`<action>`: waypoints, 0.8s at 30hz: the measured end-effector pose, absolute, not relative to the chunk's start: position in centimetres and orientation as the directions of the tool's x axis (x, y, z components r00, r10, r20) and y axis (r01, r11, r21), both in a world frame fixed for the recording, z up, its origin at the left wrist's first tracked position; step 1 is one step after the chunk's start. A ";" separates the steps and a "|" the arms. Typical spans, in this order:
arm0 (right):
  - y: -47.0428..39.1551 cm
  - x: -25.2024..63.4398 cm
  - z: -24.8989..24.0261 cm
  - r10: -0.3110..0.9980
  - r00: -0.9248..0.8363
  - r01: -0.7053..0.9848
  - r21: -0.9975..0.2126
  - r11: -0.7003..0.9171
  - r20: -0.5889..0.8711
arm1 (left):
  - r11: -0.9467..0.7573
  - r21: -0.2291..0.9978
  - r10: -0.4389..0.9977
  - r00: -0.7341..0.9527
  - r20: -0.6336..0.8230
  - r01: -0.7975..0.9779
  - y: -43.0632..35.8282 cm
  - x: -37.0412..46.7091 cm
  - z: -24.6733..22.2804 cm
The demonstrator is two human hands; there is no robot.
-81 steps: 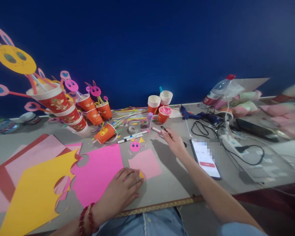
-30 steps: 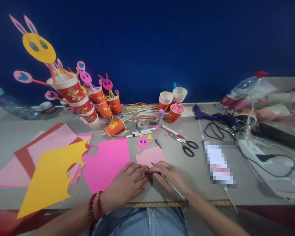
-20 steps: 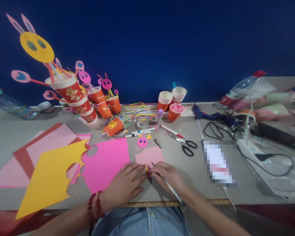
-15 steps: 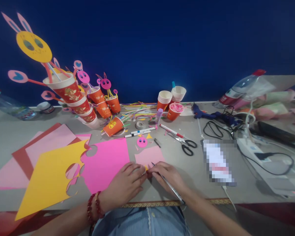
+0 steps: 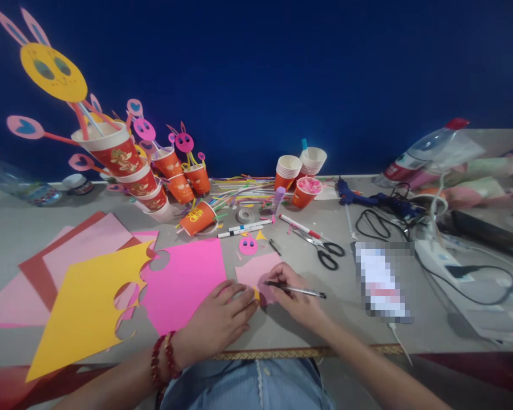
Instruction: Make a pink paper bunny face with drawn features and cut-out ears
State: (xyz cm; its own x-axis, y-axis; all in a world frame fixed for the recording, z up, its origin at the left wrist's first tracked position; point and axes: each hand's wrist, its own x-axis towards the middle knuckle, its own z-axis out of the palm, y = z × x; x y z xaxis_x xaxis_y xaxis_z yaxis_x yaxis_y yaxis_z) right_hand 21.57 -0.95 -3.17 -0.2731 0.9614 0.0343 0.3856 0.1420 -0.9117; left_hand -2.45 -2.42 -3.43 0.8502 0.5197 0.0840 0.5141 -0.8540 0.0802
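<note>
My right hand [image 5: 297, 293] grips a thin pen [image 5: 303, 290] that now lies nearly level, its tip over a light pink paper piece [image 5: 256, 269]. Flat on the table, my left hand [image 5: 222, 319] has its fingers stretched over the lower left edge of that paper. A small yellow scrap [image 5: 256, 294] shows at its fingertips. Just beyond the pink paper is a small pink face cutout [image 5: 248, 245]. Left of my left hand are a bright pink sheet [image 5: 188, 279] and a yellow sheet [image 5: 85, 302] with rounded cut-outs.
Scissors [image 5: 325, 253], markers [image 5: 243, 229], a glue stick [image 5: 277, 200] and a tipped orange cup [image 5: 197, 218] lie beyond my hands. Stacked cups with paper rabbits [image 5: 123, 156] stand at the back left. A phone [image 5: 380, 282], cables and a power strip [image 5: 440, 262] are at the right.
My right hand has turned and lifted slightly, swinging the pen from a steep slant to nearly level. My left hand has stayed on the paper. The camera view has shifted a little.
</note>
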 end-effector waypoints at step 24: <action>-0.7 20.3 -4.5 0.928 -0.313 0.435 -0.838 0.329 0.202 | -0.852 0.083 0.522 0.846 0.105 0.516 -2.4 -2.3 -3.6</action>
